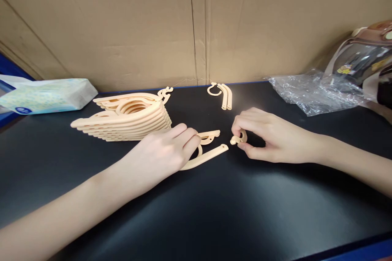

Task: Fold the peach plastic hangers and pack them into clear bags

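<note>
Cream plastic parts of folding clothes hangers lie on a black tabletop (pixel 232 204). My left hand (pixel 165 147) is closed on a hanger frame (pixel 208 158), whose arm points right and ends in a small hole; the fingers hide its near end. To the right, my right hand (pixel 269 136) pinches a small hanger hook (pixel 243 135) between thumb and fingers, a short gap away from the frame. Just beyond my left hand sits a neat stack of hanger frames (pixel 134 124).
Behind the stack are loose hooks (pixel 165 94). Another hook (pixel 213 89) and two slim hanger arms (pixel 226 97) lie near the cardboard wall (pixel 137 28). A tissue pack (pixel 55 96) stands at left; crumpled clear plastic (pixel 312 91) and a strapped bottle (pixel 361 59) are at right.
</note>
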Motion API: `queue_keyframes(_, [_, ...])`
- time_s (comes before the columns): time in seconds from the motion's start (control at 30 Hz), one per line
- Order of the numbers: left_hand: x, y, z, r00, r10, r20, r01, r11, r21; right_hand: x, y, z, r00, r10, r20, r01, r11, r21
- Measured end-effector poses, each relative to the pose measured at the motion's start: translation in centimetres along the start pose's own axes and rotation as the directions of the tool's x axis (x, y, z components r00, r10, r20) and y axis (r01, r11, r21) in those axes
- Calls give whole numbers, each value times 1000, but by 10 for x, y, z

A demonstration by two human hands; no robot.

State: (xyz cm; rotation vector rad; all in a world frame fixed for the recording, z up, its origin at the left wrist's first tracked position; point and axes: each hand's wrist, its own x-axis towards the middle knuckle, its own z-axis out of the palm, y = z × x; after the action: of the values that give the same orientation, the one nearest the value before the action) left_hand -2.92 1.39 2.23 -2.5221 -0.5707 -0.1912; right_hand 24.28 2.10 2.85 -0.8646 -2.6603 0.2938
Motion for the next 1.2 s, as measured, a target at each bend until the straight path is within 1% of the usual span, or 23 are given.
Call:
queue_keyframes(0.13, [-1, 0, -1, 1000, 4, 29, -6, 999, 54, -1, -3, 4, 999, 45, 7, -44, 996, -71])
queue_keyframes(0.23, [-1, 1, -3, 996, 18, 86, -25, 996, 87, 0, -7, 9, 995, 91, 25, -86, 981, -176])
queue_keyframes(0.3, [0, 2, -4, 995, 36, 96, -47, 993, 109, 1, -10, 13, 993, 113, 40, -99, 961, -259])
queue_keyframes(0.43, [0, 4, -4, 996, 75, 41, -80, 985, 154, 1, -15, 18, 993, 106, 60, -76, 923, -377])
queue_keyframes(0.57, [-2, 3, -2, 994, 75, 76, -86, 985, 149, -1, -20, 19, 995, 51, 87, -9, 903, -430])
queue_keyframes(0.7, [-1, -1, 1, 998, 0, 67, -4, 999, 53, -2, -23, 20, 990, 60, 127, -1, 907, -421])
queue_keyframes(0.8, [-2, -4, 2, 996, -87, 24, 88, 993, -80, -1, -22, 20, 991, 67, 116, -12, 905, -424])
queue_keyframes(0.87, [-4, -5, 4, 991, -130, -19, 126, 979, -159, 0, -20, 20, 993, 70, 97, -21, 900, -435])
queue_keyframes(0.93, [-6, -6, 5, 987, -155, -50, 142, 969, -202, -1, -16, 21, 994, 72, 77, -30, 892, -451])
queue_keyframes(1.1, [-4, 3, 1, 968, -230, -96, 207, 956, -206, -3, -8, 22, 997, 59, 39, -33, 874, -486])
queue_keyframes(1.2, [4, 13, -3, 965, -235, -119, 188, 932, -311, -3, -7, 23, 998, 57, 28, -37, 882, -469])
